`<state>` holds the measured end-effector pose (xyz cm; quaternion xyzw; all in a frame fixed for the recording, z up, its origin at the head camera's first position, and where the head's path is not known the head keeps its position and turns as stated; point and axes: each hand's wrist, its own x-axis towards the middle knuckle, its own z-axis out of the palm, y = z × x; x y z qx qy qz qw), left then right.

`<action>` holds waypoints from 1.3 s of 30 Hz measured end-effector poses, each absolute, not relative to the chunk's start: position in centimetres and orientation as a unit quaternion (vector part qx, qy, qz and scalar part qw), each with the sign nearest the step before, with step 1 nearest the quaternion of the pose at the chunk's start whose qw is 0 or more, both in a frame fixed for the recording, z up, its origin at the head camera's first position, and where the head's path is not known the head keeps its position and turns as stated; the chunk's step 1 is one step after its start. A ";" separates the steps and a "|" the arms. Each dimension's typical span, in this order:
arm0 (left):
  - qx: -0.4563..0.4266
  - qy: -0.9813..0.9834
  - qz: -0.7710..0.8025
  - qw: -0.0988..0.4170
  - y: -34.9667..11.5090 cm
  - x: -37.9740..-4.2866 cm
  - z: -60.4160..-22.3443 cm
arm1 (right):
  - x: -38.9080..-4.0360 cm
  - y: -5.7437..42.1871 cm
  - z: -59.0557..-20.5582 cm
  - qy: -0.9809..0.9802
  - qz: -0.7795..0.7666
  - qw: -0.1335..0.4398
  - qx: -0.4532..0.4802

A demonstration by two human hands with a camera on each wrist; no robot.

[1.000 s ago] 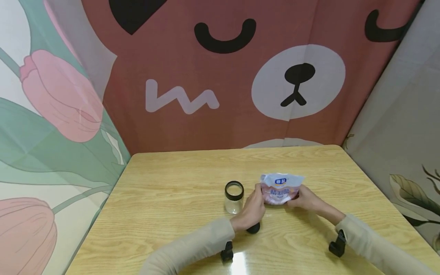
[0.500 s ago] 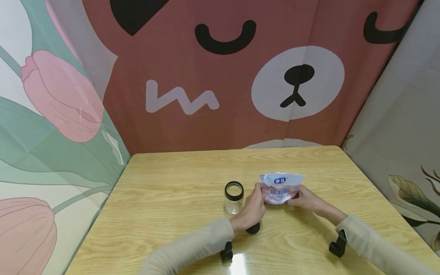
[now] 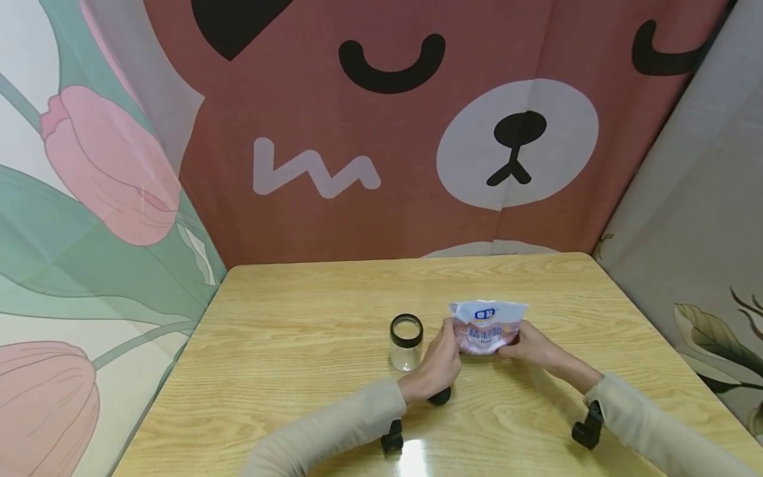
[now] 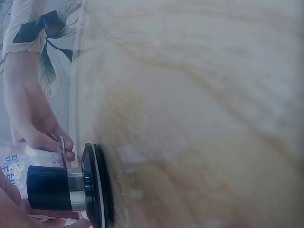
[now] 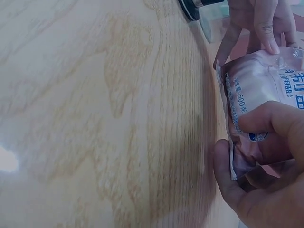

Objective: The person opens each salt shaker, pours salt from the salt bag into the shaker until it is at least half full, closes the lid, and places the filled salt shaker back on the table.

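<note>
A pink and white bag of salt (image 3: 485, 328) stands between my two hands, held upright low at the table in the head view. My left hand (image 3: 438, 361) grips its left side, and my right hand (image 3: 532, 344) holds the right side. In the right wrist view, the right thumb presses the bag's printed face (image 5: 247, 90) near its sealed bottom edge. Just left of the left hand stands a clear jar (image 3: 405, 358) with a black rim, its mouth uncovered. Partly hidden under the left hand lies a black knobbed lid (image 3: 440, 396), whose disc (image 4: 99, 185) shows in the left wrist view.
The wooden table (image 3: 298, 331) runs back to a curtain (image 3: 334, 225) with a bear print. Patterned cloths hang at the left and right. Black camera mounts (image 3: 393, 437) hang from both sleeves, close above the tabletop.
Almost nothing differs. The bag's top tilts very slightly; both hands keep their hold, and the jar and lid stay where they were.
</note>
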<state>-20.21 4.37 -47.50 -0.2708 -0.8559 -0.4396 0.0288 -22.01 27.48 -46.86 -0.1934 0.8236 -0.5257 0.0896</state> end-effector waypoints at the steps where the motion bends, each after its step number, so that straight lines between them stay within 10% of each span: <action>1: -0.271 -0.856 -0.440 0.029 4.3 -20.3 -47.5 | -22.0 27.5 -46.9 0.825 -0.526 0.087 -0.189; 39: -0.264 -0.827 -0.495 -0.028 4.1 -21.0 -46.9 | -22.2 27.4 -46.6 0.778 -0.592 0.159 -0.137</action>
